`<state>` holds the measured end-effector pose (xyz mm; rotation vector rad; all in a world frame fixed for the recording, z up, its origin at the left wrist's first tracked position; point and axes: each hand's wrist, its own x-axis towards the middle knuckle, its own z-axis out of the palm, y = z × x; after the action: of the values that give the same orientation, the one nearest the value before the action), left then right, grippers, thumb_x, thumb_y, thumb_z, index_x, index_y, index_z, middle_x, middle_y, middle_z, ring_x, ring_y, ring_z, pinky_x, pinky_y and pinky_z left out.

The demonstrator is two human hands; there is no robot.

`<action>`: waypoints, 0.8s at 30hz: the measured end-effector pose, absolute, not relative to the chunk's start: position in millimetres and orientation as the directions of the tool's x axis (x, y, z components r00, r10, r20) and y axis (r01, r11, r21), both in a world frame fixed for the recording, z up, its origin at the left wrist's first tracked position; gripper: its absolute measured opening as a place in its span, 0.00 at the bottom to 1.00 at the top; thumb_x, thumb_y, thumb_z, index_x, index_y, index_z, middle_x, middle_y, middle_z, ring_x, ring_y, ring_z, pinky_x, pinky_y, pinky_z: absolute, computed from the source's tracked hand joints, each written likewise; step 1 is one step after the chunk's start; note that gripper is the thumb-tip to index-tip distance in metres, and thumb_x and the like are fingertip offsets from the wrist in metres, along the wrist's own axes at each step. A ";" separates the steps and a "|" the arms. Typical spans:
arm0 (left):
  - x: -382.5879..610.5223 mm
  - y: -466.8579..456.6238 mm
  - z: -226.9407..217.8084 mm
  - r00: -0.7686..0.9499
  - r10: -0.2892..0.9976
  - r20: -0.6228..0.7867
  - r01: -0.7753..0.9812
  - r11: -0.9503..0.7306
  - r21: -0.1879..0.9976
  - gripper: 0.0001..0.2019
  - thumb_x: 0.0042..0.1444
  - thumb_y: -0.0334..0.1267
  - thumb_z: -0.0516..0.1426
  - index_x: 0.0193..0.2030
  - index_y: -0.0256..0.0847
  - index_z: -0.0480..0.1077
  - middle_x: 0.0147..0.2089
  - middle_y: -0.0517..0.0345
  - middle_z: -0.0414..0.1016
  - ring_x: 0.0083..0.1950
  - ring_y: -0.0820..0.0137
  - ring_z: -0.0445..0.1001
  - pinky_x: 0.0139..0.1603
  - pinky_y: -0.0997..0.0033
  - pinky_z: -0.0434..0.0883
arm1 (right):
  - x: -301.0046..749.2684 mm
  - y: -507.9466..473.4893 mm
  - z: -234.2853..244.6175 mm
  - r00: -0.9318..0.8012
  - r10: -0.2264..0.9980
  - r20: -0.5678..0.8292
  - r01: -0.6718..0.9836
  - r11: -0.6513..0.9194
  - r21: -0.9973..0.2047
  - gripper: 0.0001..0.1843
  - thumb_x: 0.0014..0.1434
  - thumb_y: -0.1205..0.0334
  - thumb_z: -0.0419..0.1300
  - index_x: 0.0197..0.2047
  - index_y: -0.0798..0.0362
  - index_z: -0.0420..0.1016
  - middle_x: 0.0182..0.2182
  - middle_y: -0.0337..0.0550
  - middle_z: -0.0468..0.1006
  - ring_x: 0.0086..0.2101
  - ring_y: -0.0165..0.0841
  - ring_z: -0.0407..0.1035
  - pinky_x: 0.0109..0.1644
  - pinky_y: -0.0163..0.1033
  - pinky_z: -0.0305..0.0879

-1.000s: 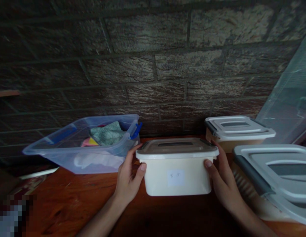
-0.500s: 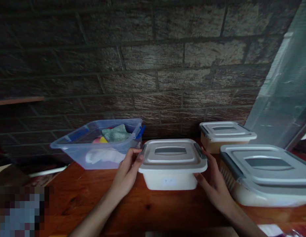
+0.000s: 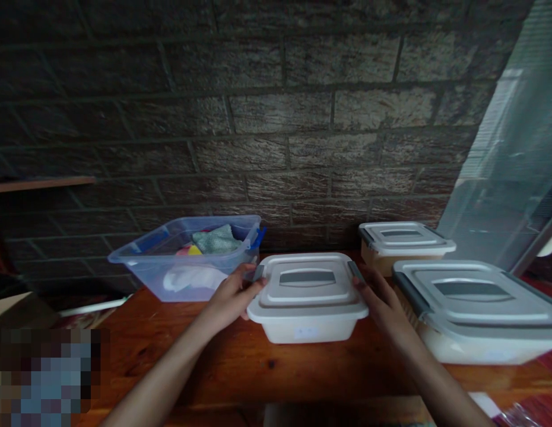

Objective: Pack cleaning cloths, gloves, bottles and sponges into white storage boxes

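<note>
A small white storage box [image 3: 307,331] with a grey-handled lid [image 3: 308,296] sits on the wooden table in front of me. My left hand [image 3: 234,296] grips its left end, thumb on top by the grey latch [image 3: 259,272] and fingers around the side, partly hidden. At the opposite end, my right hand [image 3: 383,299] holds the box's edge with its thumb over the right latch [image 3: 356,271]. The lid lies level on the box.
A clear bluish plastic bin [image 3: 142,261] holding a green cloth [image 3: 217,239] and a white cloth [image 3: 193,277] stands left. Two more lidded boxes, a small one [image 3: 405,237] and a larger one [image 3: 476,296], stand right. Behind is a brick wall [image 3: 276,118].
My right thumb has risen from under the rim to the top by the right latch. My left thumb has shifted a little further onto the lid. The view has tilted slightly.
</note>
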<state>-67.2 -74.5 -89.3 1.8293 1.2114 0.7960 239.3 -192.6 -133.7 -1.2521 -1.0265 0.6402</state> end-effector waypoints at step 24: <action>-55.7 -79.9 -101.6 0.362 0.921 -0.145 0.223 0.066 0.973 0.21 0.63 0.48 0.53 0.59 0.41 0.63 0.20 0.66 0.72 0.14 0.70 0.70 0.10 0.80 0.60 | 243.7 -175.2 -125.4 0.339 0.940 -0.037 -0.192 0.031 -0.981 0.23 0.59 0.51 0.64 0.56 0.49 0.71 0.18 0.31 0.69 0.13 0.28 0.57 0.13 0.32 0.52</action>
<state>-55.7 -79.9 -101.6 1.4334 1.1100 0.7373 243.7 -175.2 -125.4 -1.2131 -0.8119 1.0394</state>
